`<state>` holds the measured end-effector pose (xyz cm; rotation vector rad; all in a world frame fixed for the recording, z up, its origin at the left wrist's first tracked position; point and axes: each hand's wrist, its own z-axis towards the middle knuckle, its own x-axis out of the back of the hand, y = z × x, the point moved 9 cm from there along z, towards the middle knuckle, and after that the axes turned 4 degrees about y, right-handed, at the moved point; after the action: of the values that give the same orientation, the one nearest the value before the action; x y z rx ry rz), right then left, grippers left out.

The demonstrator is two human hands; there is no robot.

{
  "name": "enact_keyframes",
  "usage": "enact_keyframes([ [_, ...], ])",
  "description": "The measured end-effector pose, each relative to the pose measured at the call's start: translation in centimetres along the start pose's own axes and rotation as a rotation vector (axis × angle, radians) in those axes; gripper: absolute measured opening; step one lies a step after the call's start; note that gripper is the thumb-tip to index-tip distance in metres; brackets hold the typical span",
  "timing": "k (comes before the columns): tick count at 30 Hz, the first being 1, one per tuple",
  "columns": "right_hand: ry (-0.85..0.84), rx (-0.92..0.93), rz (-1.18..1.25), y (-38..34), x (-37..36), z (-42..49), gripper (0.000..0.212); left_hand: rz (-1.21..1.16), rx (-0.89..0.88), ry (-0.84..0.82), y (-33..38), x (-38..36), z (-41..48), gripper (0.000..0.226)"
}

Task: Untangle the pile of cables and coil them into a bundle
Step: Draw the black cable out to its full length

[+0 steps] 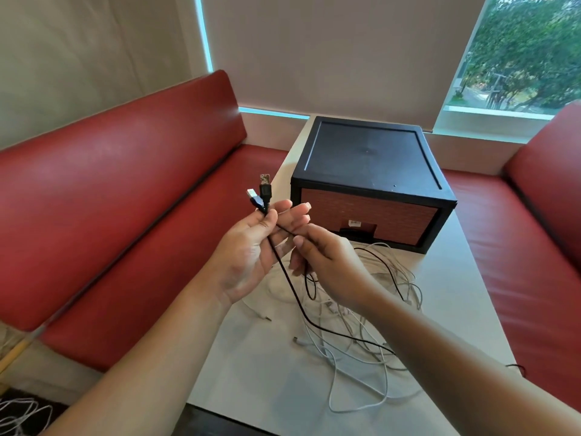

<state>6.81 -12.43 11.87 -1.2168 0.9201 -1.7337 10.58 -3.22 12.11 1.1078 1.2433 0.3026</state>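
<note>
A tangled pile of white and black cables (355,325) lies on the white table (267,382). My left hand (251,247) is raised above the pile and pinches two black cables just below their USB plugs (261,193), which stick up above the thumb. One black cable (290,284) hangs from that hand down into the pile. My right hand (327,262) is close beside the left and pinches a black cable strand between thumb and fingers.
A black drawer box with a brick-patterned front (371,184) stands at the far end of the table. Red cushioned benches (110,199) run along the left and right sides. More white cable (22,413) lies on the floor at the lower left.
</note>
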Motion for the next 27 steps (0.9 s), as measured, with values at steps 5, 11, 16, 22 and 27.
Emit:
enact_keyframes([
  [5, -0.047, -0.141, -0.015, 1.0, -0.2, -0.3, 0.018, 0.084, 0.011, 0.001, -0.8, 0.2, -0.1, 0.027],
  [11, -0.11, -0.192, -0.123, 1.4, -0.9, -0.8, 0.031, 0.154, -0.008, -0.018, -0.9, -0.3, -0.1, 0.033],
  [16, -0.085, -0.188, -0.167, 2.2, -1.1, -0.9, 0.034, -0.007, -0.027, 0.026, -0.9, -0.2, -0.1, 0.04],
  [22, -0.128, -0.186, -0.314, 2.4, -1.1, -1.4, 0.039, -0.139, -0.091, 0.105, -1.1, -0.1, 0.4, 0.041],
  [27, -0.091, -0.066, -0.422, 1.7, -1.2, -2.3, 0.035, -0.122, -0.147, 0.155, -0.1, 0.1, 1.0, 0.044],
])
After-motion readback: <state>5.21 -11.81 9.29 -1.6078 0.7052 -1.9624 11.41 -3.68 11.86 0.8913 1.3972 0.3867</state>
